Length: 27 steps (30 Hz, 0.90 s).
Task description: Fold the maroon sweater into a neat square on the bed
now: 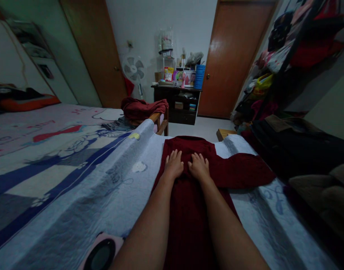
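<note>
A dark red long-sleeved garment (193, 217) lies spread on the bed, its collar end away from me. One sleeve (245, 170) stretches out to the right; on the left no sleeve shows. My left hand (174, 164) rests on the upper left of the cloth, fingers spread and pointing forward. Beside it, my right hand (199, 165) lies on the upper right part in the same way, with a gap between the two. Neither hand grips the fabric. My forearms cover some of the garment's lower part.
The bed has a light blue patterned cover (118, 202). A pink device with a round black part (100, 255) sits at the front left. Dark folded items (298, 146) are piled on the right. Beyond the bed are another red cloth (144, 108), a fan (134, 69) and a dark cabinet (174, 116).
</note>
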Each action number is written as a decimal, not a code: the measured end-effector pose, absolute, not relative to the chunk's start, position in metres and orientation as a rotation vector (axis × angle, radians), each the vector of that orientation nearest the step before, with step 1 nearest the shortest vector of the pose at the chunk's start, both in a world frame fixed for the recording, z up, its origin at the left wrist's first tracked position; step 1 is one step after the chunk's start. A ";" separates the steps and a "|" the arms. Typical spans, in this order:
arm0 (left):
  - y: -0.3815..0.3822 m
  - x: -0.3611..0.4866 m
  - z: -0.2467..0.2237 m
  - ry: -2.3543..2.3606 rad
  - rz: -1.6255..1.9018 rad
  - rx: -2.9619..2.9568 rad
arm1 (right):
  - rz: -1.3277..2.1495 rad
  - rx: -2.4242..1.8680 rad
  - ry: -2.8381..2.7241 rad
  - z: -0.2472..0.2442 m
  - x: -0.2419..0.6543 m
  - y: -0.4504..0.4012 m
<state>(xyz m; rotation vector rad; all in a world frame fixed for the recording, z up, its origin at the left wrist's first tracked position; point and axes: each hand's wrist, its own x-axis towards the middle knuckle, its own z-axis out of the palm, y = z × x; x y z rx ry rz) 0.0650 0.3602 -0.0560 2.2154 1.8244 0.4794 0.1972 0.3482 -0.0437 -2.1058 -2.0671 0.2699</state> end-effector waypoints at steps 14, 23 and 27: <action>0.359 0.063 -0.060 2.002 0.514 2.131 | 0.281 -2.263 -1.877 -0.046 0.211 0.353; 0.358 0.066 -0.059 1.914 0.484 2.208 | 0.385 -1.936 -2.183 -0.047 0.201 0.355; 0.360 0.063 -0.061 1.890 0.471 2.226 | 0.379 -2.168 -2.015 -0.046 0.208 0.354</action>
